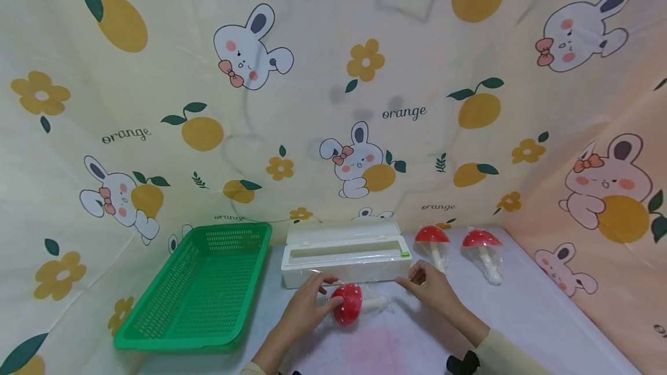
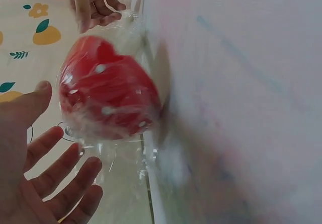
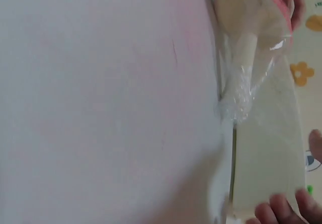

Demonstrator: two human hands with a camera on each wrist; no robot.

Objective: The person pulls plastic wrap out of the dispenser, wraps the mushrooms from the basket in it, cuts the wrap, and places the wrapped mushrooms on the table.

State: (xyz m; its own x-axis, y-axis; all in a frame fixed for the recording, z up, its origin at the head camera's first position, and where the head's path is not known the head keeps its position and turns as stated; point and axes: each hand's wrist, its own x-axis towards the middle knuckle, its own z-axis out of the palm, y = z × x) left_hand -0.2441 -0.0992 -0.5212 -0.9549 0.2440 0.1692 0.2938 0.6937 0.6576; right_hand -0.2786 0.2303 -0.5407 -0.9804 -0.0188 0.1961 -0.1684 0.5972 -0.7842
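A red toy mushroom with white dots lies on its side, wrapped in clear plastic film, its white stem pointing right. My left hand is at the cap's left side, the thumb overlapping it in the head view. In the left wrist view, that hand's fingers are spread beside the wrapped cap. Beyond the stem's end, my right hand hovers with fingers loosely bent. Its fingertips and thumb stand apart in the right wrist view. Behind both hands is a white cling film dispenser, its lid raised.
A green plastic basket stands on the left of the white-covered table. Two more film-wrapped toy mushrooms, one nearer the dispenser and one farther right, lie at the back right. A printed cloth hangs behind the table.
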